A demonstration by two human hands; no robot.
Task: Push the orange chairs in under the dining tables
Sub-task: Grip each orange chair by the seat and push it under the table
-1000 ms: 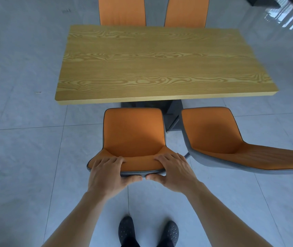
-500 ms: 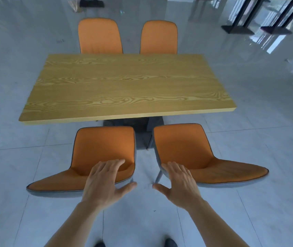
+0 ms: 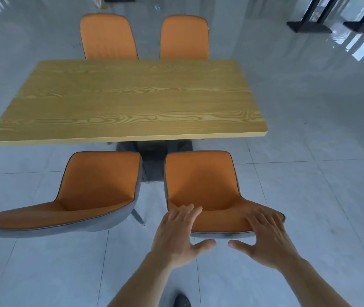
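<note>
A wooden dining table (image 3: 132,100) stands ahead with two orange chairs on each long side. The near right chair (image 3: 201,185) faces the table, its backrest top toward me. My left hand (image 3: 176,235) hovers open at the left end of that backrest top, fingers spread. My right hand (image 3: 265,238) lies open over the right end of the same edge, thumb below it. The near left chair (image 3: 97,189) stands beside it, nothing touching it. Two far chairs (image 3: 108,36) (image 3: 184,37) sit tucked at the table's far side.
Glossy grey tiled floor (image 3: 309,196) all around. Black table bases (image 3: 309,27) stand at the far right. The dark table pedestal (image 3: 154,160) shows between the two near chairs. One dark shoe (image 3: 182,301) is at the bottom edge.
Both hands let go of the near left chair's backrest and moved right to the near right chair. The view shifted right and back with them.
</note>
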